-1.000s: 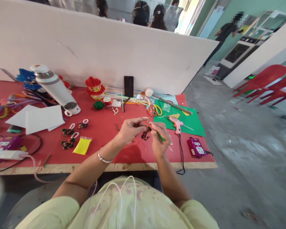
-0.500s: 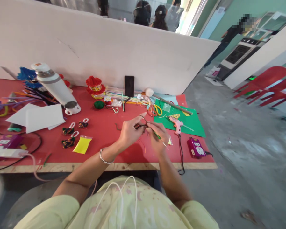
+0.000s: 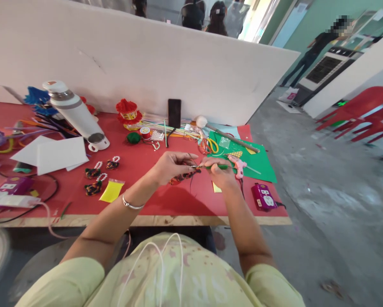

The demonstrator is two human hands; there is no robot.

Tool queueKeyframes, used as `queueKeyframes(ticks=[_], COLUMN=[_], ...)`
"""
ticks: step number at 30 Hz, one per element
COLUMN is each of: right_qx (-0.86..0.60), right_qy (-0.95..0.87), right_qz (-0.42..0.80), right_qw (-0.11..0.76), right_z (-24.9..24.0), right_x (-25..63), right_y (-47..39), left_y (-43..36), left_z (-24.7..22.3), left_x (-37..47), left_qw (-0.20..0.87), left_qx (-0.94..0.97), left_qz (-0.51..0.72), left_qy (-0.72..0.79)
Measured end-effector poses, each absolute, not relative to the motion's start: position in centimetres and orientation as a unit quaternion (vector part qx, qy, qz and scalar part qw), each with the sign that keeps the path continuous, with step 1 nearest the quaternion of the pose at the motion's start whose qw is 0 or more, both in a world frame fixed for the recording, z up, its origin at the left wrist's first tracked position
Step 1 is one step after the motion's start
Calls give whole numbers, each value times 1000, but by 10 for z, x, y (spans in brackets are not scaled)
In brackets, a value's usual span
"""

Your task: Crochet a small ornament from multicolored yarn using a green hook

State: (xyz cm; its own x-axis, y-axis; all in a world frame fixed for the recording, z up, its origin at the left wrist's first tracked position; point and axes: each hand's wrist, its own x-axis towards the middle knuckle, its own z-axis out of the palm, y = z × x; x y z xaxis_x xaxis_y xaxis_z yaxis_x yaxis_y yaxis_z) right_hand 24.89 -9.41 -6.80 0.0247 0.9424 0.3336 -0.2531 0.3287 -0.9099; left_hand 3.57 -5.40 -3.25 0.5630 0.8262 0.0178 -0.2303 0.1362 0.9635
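Observation:
Pinched in my left hand (image 3: pixel 166 168) is a small crochet piece (image 3: pixel 180 178) in dark yarn flecked with orange and green; part of it hangs below the fingers. My right hand (image 3: pixel 223 174) closes round the green handle of a crochet hook (image 3: pixel 222 166), whose metal shaft points left into the work. A strand of yarn runs over my left fingers. To the left on the red tabletop lie three dark multicoloured crochet pieces (image 3: pixel 93 188) with white bead loops. Beside them is a yellow packet (image 3: pixel 112 190).
Right of my hands lie a pink glue gun (image 3: pixel 239 166), yellow-handled scissors (image 3: pixel 213 146), a green sheet (image 3: pixel 263 164) and a purple box (image 3: pixel 263 197). At the back stand a phone (image 3: pixel 174 113) and a red fringed ornament (image 3: pixel 127 113). A white flask (image 3: pixel 74 111) leans on the left.
My right hand has swung from pointing down to level, the hook now lying nearly horizontal. The hands sit slightly farther apart, and more of the crochet piece shows below my left hand.

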Motion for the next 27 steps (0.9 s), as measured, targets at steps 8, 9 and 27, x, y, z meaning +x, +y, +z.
queueKeyframes(ticks=[8,9,27], right_qx=[-346,-342,-354], right_qy=[-608,-628,-823], right_qz=[452,442,-60], right_qw=[553,542,440], right_z=[-50,-48,-45], right_x=[272,274,251], right_y=[-91,-91,-108], left_y=[-52,-51,-46], left_z=[-27,-27,-34], left_x=[32,31,42], left_qw=[701,700,653], left_qx=[558,559,513], left_qz=[333,330,438], left_qy=[295,298,346])
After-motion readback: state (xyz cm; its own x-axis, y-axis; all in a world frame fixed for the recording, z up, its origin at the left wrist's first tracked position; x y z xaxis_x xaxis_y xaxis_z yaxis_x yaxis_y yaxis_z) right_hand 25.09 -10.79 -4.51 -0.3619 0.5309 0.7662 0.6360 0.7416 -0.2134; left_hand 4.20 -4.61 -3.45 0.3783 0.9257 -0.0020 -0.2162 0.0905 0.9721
